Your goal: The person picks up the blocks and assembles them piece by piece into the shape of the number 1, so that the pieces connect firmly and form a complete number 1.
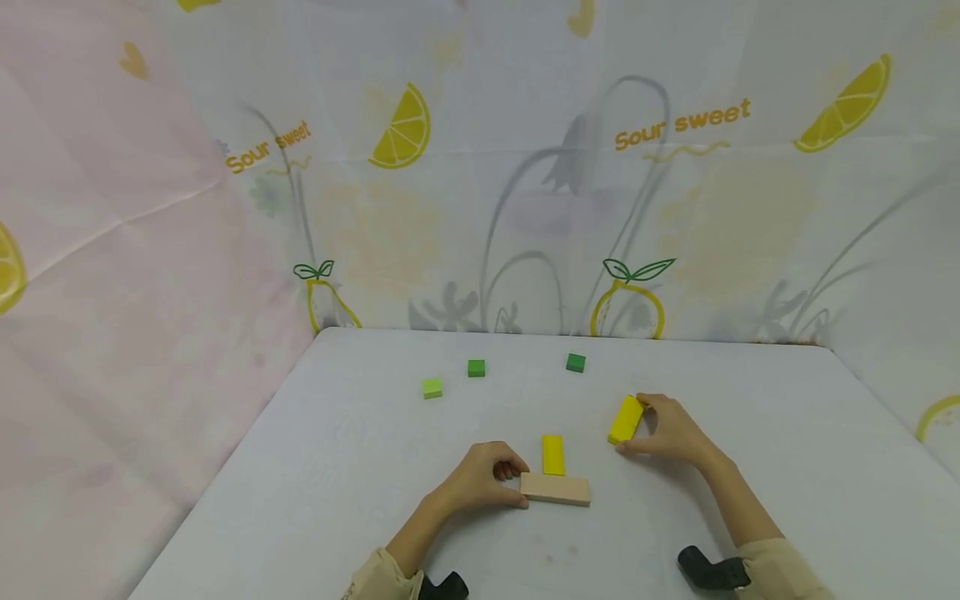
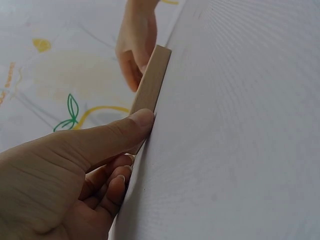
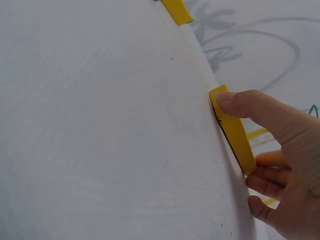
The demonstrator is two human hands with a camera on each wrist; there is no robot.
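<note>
My left hand (image 1: 483,477) pinches the left end of a plain wooden block (image 1: 555,489) between thumb and fingers. Behind that block stands a yellow block (image 1: 552,454), its near end right at the wooden one. Farther right, my right hand (image 1: 671,431) grips a second yellow block (image 1: 626,419) by its two ends, the block slanting to the right. In the right wrist view the thumb presses one end of this yellow block (image 3: 232,130), and the fingertips are at the other. The left wrist view shows the thumb along the wooden block (image 2: 151,82).
Toward the back of the white table (image 1: 337,467) lie small green blocks: a light green one (image 1: 432,388), a mid-green one (image 1: 476,368) and a dark green one (image 1: 575,362). A printed cloth (image 1: 465,208) hangs behind the table. Black wrist straps (image 1: 712,571) sit on both arms.
</note>
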